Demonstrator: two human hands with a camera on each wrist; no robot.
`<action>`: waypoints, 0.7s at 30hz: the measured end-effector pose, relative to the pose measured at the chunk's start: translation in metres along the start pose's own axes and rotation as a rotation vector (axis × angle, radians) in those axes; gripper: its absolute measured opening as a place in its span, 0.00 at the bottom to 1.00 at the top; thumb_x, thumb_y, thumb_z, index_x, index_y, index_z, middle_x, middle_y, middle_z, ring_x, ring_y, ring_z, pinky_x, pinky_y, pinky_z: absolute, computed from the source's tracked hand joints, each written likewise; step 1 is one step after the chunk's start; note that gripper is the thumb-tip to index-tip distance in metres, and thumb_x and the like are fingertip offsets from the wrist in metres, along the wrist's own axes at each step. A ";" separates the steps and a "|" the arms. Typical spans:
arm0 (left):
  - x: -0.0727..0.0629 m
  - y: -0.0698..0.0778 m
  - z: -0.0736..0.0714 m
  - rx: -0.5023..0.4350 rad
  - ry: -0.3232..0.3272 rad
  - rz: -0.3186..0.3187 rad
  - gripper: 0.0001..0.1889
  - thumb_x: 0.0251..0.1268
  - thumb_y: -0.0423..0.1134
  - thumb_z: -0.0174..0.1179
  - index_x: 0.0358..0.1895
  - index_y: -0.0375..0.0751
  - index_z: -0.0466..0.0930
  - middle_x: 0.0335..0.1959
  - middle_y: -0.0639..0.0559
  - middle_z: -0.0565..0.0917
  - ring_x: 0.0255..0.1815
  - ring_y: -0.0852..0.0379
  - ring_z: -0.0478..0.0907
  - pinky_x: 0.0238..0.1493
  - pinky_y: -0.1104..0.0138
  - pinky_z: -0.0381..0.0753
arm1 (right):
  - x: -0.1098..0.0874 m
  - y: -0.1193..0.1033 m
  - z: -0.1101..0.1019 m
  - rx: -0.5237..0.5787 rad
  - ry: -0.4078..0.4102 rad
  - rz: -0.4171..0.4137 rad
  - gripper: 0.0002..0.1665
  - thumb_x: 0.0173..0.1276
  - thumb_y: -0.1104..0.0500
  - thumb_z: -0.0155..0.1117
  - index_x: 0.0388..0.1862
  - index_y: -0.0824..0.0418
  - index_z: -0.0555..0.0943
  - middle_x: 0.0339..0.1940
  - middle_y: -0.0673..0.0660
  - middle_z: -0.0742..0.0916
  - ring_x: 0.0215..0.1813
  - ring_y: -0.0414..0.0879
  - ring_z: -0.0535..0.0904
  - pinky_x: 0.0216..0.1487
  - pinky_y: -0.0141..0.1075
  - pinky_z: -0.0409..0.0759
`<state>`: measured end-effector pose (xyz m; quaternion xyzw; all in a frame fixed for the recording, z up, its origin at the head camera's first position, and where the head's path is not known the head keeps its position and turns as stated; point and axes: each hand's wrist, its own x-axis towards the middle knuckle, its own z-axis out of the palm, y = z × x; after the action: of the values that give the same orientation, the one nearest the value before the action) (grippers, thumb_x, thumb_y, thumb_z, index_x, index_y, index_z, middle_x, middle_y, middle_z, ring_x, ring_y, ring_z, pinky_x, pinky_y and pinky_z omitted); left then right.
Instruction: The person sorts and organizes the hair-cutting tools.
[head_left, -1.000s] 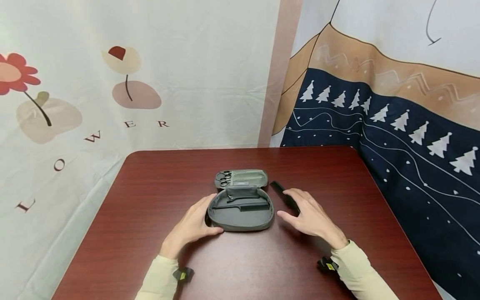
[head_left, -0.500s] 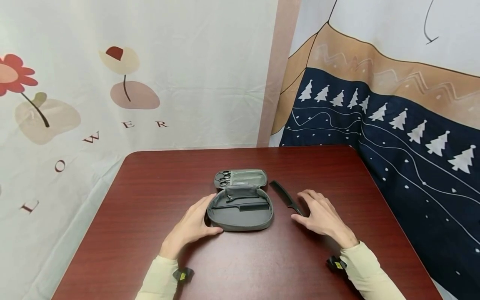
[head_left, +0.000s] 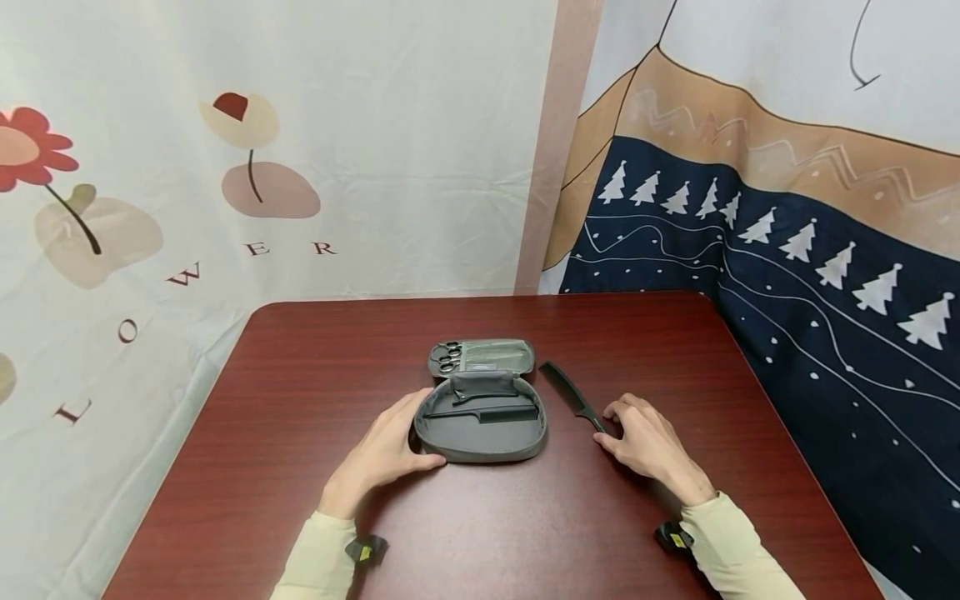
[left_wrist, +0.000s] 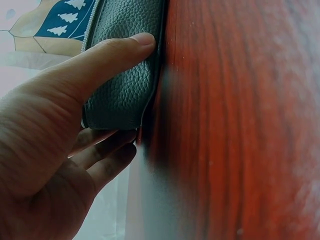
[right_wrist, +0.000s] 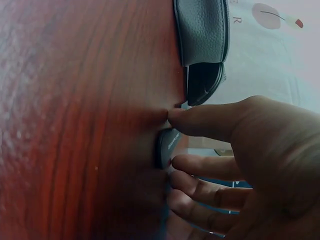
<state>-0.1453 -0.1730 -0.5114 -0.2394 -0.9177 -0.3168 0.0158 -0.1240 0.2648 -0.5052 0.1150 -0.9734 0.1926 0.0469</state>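
A grey zippered case [head_left: 480,456] lies unfolded on the table, with pebbled sides in the left wrist view. My left hand [head_left: 384,448] grips its left end, thumb on the front wall and fingers around the side. Inside the case lies a dark tail comb [head_left: 510,413], with a thin dark tool [head_left: 480,396] behind it. Scissors [head_left: 450,358] sit in the opened lid [head_left: 517,357]. To the right, a black comb [head_left: 566,387] lies slantwise on the table. My right hand [head_left: 648,442] pinches its near handle end, thumb and index finger on either side.
The reddish-brown wooden table [head_left: 480,533] has rounded far corners. Behind it hangs a pale flower-print curtain [head_left: 412,167], with a navy tree-print cloth [head_left: 817,317] along the right side. Each wrist bears a small black device [head_left: 366,550].
My right hand has slid right and back along the black comb to its handle end, its fingers drawing together there. My left hand and the case stay put.
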 end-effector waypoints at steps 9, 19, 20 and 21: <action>0.000 0.000 0.001 0.002 0.002 0.006 0.57 0.50 0.45 0.91 0.85 0.40 0.70 0.78 0.40 0.82 0.80 0.37 0.80 0.81 0.41 0.81 | 0.001 0.001 -0.005 0.024 -0.054 0.095 0.07 0.70 0.61 0.80 0.40 0.60 0.89 0.37 0.53 0.87 0.37 0.48 0.83 0.38 0.49 0.85; 0.000 0.000 0.000 -0.004 0.002 0.006 0.57 0.50 0.45 0.91 0.85 0.41 0.71 0.78 0.40 0.82 0.79 0.37 0.80 0.80 0.41 0.81 | 0.004 0.002 -0.007 0.010 -0.054 0.127 0.05 0.66 0.63 0.77 0.38 0.61 0.87 0.39 0.56 0.88 0.39 0.56 0.88 0.37 0.56 0.87; 0.000 0.000 0.000 -0.004 0.003 0.007 0.57 0.50 0.45 0.91 0.85 0.40 0.71 0.78 0.40 0.82 0.79 0.37 0.80 0.80 0.41 0.81 | 0.004 0.002 -0.007 0.007 -0.050 0.125 0.05 0.65 0.63 0.77 0.37 0.61 0.87 0.38 0.56 0.88 0.39 0.56 0.88 0.37 0.56 0.87; 0.000 0.000 0.000 -0.002 0.005 0.009 0.57 0.50 0.45 0.91 0.85 0.40 0.71 0.78 0.40 0.82 0.79 0.37 0.81 0.80 0.41 0.81 | 0.004 0.002 -0.007 0.003 -0.044 0.121 0.05 0.64 0.64 0.77 0.36 0.61 0.87 0.38 0.56 0.88 0.38 0.56 0.88 0.36 0.56 0.87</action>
<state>-0.1456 -0.1727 -0.5113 -0.2426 -0.9162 -0.3184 0.0190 -0.1282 0.2684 -0.4994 0.0601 -0.9791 0.1940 0.0137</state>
